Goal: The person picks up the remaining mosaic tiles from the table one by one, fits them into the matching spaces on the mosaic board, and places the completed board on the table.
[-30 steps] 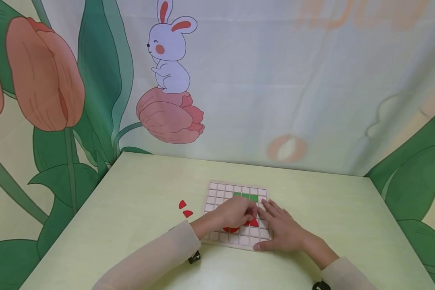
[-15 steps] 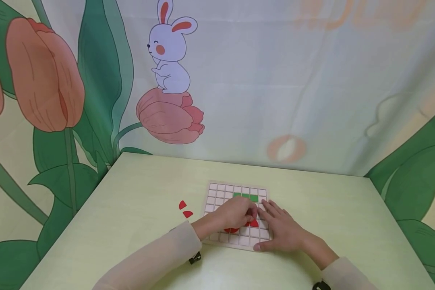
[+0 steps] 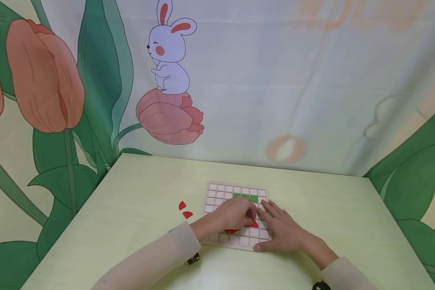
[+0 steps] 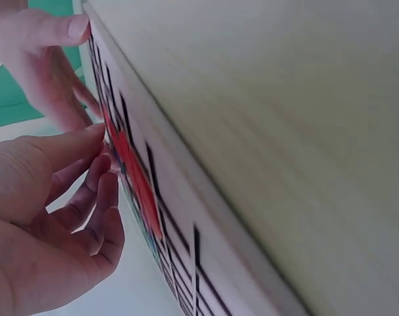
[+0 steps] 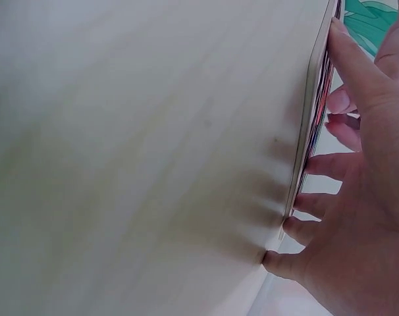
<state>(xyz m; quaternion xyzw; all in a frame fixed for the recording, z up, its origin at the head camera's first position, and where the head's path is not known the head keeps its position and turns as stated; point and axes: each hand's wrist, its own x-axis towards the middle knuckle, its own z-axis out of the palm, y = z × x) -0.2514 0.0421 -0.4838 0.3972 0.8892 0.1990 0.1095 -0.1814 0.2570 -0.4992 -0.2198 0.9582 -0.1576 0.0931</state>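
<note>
A pale square board (image 3: 212,200) marked off in a grid lies on the table. Over its middle reaches my left hand (image 3: 235,211), fingers curled, thumb and index fingertips close together at a red quarter-circle piece (image 3: 254,223). The fingers hide part of that piece. Another red shape (image 3: 231,231) shows on the board below my left wrist. A green strip (image 3: 253,198) lies across its far rows. My right hand (image 3: 284,229) rests spread along the board's right edge; in the right wrist view its thumb and fingertips touch the board's side (image 5: 307,125).
Two loose red quarter-circle pieces (image 3: 182,205) lie on the table (image 3: 141,193) left of the board. Behind the table hangs a curtain (image 3: 239,88) printed with a rabbit and tulips. A black device (image 3: 193,258) shows at the left cuff.
My left thumb has shifted slightly onto the red piece at the fingertips. The right hand and the board have stayed where they were.
</note>
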